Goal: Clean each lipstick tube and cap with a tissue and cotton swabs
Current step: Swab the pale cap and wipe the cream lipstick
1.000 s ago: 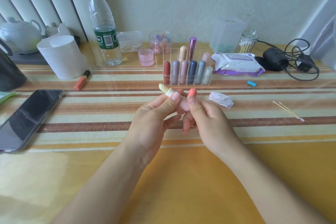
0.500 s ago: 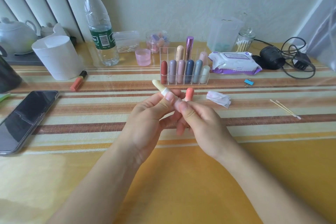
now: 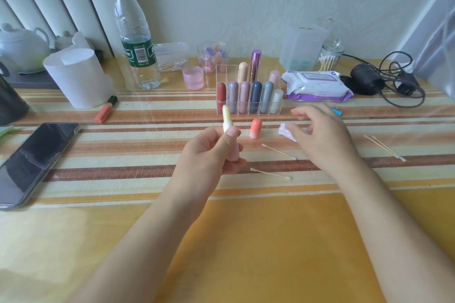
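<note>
Work surface: table covered with a striped orange, cream and brown cloth [image 3: 123,155].

Left hand [image 3: 209,155]: closed around the pale pink lipstick tube [image 3: 233,154]. The thumb presses the front of the tube and the fingers curl behind it. The tube is held near upright above the table centre, with its pale yellow stick [image 3: 226,115] extended at the top.

Right hand [image 3: 322,140]: fingers spread and loosely bent, gripping nothing. It sits over the crumpled white tissue [image 3: 285,130], with one fingertip at the edge of the tissue. The frame does not settle whether it makes contact.

Clear acrylic organiser [image 3: 248,99]: stands behind both hands, loaded with upright capped lipsticks.

Coral-orange rounded cap [image 3: 255,128]: stands upright on the cloth between the held tube and the tissue, apart from both.

Two wooden-stemmed cotton swabs [image 3: 278,152] [image 3: 270,173]: lie flat on the cloth between the hands.
</note>
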